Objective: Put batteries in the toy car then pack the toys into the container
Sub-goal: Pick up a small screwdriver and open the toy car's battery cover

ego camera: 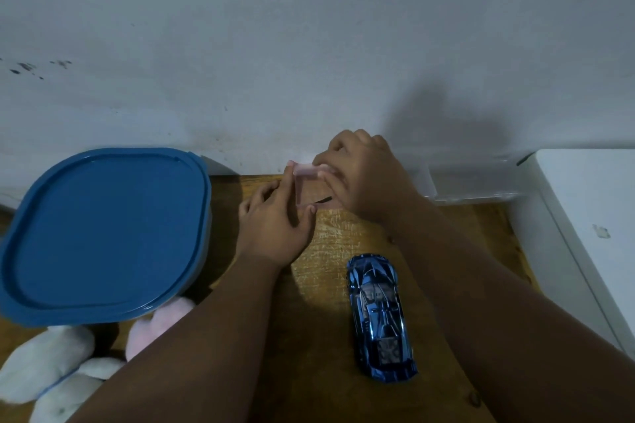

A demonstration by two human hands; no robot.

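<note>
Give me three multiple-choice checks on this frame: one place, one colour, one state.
1. Where is the toy car?
A. on the floor
B. on the wooden table, between the forearms
C. in a hand

2. What colour is the container lid?
A. red
B. white
C. blue

3. What do the left hand and right hand hold?
A. nothing
B. a small clear case, together
C. a screwdriver each

Answers:
1 B: the car lies on bare wood with no hand touching it.
2 C: the big lid at the left is plainly blue.
3 B: fingers of both hands pinch the case, close to the wall.
</note>
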